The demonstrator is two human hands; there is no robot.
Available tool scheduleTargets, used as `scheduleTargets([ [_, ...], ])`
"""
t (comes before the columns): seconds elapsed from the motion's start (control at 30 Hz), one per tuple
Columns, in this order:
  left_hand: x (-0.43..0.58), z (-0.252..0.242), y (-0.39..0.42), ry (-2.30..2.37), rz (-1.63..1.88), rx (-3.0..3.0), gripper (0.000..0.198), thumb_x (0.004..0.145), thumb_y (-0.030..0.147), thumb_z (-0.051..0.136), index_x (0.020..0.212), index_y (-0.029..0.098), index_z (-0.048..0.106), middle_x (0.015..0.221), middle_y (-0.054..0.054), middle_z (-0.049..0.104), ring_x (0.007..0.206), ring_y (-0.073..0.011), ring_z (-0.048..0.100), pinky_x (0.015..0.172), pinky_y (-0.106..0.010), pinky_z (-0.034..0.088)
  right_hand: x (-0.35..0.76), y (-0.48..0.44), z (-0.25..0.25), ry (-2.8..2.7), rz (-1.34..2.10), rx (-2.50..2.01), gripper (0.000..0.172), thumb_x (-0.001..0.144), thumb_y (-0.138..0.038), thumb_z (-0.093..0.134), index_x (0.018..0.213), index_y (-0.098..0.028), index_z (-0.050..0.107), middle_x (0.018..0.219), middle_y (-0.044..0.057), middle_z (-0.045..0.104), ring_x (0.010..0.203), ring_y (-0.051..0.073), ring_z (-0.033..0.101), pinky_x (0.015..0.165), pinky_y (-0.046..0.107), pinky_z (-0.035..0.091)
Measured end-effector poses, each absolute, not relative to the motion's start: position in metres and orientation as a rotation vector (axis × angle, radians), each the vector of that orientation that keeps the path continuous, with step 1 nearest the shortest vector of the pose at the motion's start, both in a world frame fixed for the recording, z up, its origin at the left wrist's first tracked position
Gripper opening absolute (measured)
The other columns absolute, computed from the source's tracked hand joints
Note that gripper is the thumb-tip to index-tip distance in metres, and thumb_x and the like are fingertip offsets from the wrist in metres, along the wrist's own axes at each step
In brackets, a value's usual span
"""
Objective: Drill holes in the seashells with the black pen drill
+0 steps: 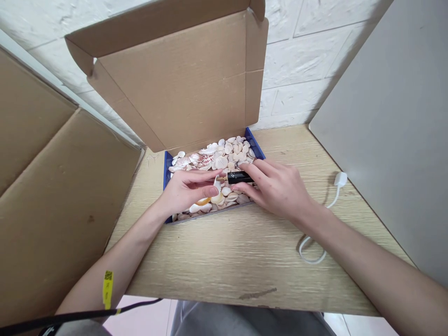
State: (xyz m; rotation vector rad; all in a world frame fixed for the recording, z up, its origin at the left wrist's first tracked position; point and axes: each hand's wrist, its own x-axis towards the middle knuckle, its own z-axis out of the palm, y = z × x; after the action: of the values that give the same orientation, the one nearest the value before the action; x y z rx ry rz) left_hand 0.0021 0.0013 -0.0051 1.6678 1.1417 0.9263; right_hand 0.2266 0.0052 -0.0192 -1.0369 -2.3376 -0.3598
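Note:
A shallow blue box (255, 145) full of several pale seashells (224, 151) lies on the wooden table, its brown cardboard lid (182, 79) standing open behind it. My left hand (185, 189) hovers over the shells with thumb and fingers pinched on a small white shell (217, 185). My right hand (276, 186) grips a small black tool (240, 177) with a gold tip, pointed at that shell. Both hands meet over the box's near half.
A white cable (317, 233) with a plug (340, 178) lies on the table (224, 261) at the right. A large cardboard sheet (52, 196) leans at the left, a grey panel (392, 116) at the right. A black strap with a yellow tag (108, 288) crosses the lower left.

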Motion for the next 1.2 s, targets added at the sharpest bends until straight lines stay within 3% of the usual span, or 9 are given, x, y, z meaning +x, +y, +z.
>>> scheduleTargets([
  [0.3,0.0029,-0.0027,0.0028,1.094,1.04,1.415,0.044,0.066,0.019,0.077,0.109,0.021,0.066,0.109,-0.007,0.071,0.102,-0.0242,0.066,0.088,-0.038,0.054,0.2215,-0.0001,-0.0209,-2.398,-0.213,-1.003,0.037,0.095,-0.037,0.039,0.121,-0.012,0.049,0.088,0.004,0.062,0.075,0.015,0.055,0.057,0.027,0.034],
  [0.7,0.0035,-0.0026,0.0019,1.014,1.052,1.402,0.035,0.063,0.015,0.079,0.097,0.018,0.066,0.106,-0.008,0.072,0.098,-0.0225,0.067,0.091,-0.038,0.052,0.2204,0.0037,-0.0183,-2.315,-0.044,-1.045,0.049,0.09,-0.05,0.042,0.115,-0.01,0.054,0.093,0.01,0.064,0.087,0.022,0.055,0.076,0.032,0.042],
  [0.8,0.0042,-0.002,0.0018,1.031,1.056,1.408,0.036,0.062,0.017,0.079,0.096,0.017,0.067,0.106,-0.009,0.071,0.098,-0.024,0.067,0.092,-0.041,0.052,0.2211,0.0045,-0.0173,-2.326,-0.02,-1.087,0.049,0.092,-0.05,0.039,0.116,-0.01,0.054,0.091,0.01,0.066,0.085,0.021,0.057,0.075,0.032,0.041],
  [0.97,0.0045,-0.0015,0.0023,1.057,1.067,1.427,0.035,0.062,0.017,0.079,0.095,0.017,0.068,0.106,-0.008,0.071,0.097,-0.0235,0.067,0.09,-0.04,0.052,0.2225,0.0051,-0.0157,-2.389,-0.031,-1.031,0.035,0.094,-0.039,0.039,0.098,-0.012,0.06,0.079,0.007,0.063,0.073,0.018,0.055,0.068,0.03,0.04],
  [1.2,-0.0009,-0.0055,0.0044,1.034,1.104,1.447,0.033,0.069,0.016,0.075,0.1,0.019,0.067,0.105,-0.007,0.071,0.101,-0.0204,0.065,0.089,-0.034,0.052,0.2214,0.0005,-0.0149,-2.247,-0.091,-1.078,0.024,0.09,-0.031,0.048,0.106,-0.014,0.056,0.094,0.009,0.057,0.073,0.015,0.055,0.054,0.025,0.038],
])
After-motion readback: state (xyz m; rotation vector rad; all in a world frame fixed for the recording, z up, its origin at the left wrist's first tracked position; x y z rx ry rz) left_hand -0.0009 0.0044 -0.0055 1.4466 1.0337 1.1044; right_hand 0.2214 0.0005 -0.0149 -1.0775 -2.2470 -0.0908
